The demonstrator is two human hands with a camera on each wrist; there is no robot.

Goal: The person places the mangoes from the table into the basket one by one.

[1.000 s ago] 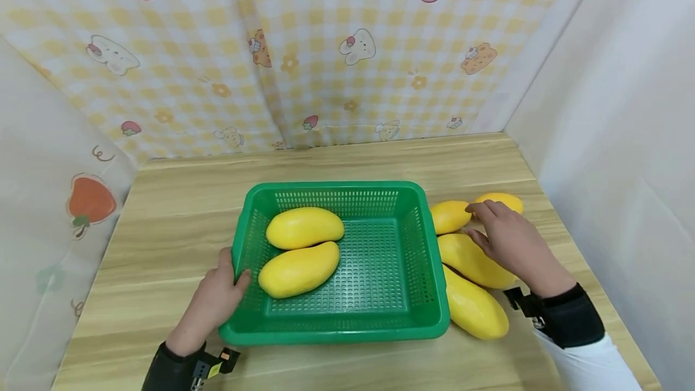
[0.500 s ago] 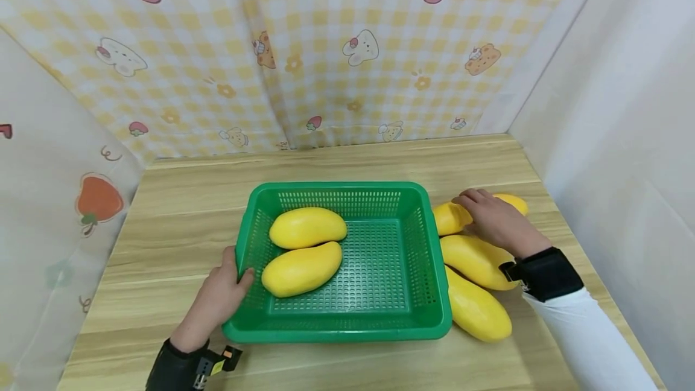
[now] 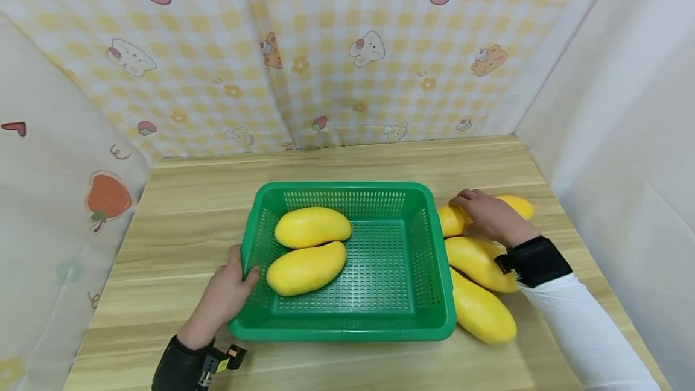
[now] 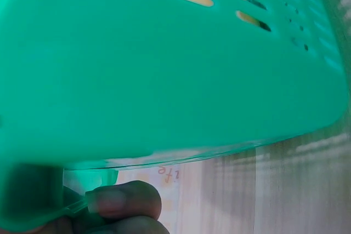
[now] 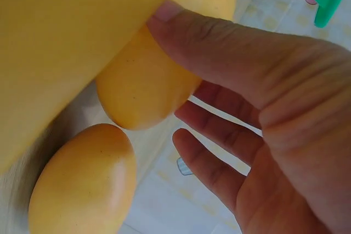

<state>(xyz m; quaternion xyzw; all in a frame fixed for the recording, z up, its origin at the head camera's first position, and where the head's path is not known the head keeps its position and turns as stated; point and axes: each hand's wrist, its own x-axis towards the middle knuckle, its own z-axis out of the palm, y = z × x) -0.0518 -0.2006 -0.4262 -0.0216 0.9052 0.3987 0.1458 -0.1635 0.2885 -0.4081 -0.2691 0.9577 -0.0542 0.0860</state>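
My left hand (image 3: 228,288) grips the left rim of a green plastic basket (image 3: 342,335), thumb over the inside and fingers outside. In the left wrist view, fingertips curl at the rim below the slotted wall. Inside the basket, two yellow mangoes (image 3: 312,227) lie side by side on the left. My right hand (image 3: 491,216) pinches another mango (image 3: 450,221) by the basket's right wall. The right wrist view shows the thumb on this mango (image 5: 131,91), with fingers on its other side. The palm hides part of it in the head view.
Beside the basket on the right lie more mangoes, a middle one (image 3: 472,258), a front one (image 3: 483,312) and a far one (image 3: 518,205) behind the hand. A checked cloth (image 3: 326,77) hangs behind the wooden table (image 3: 336,165); white cloth (image 3: 619,137) walls the right.
My right hand has shifted left from between the two far mangoes onto the one nearest the basket and taken hold of it. The left hand keeps its grip on the basket.
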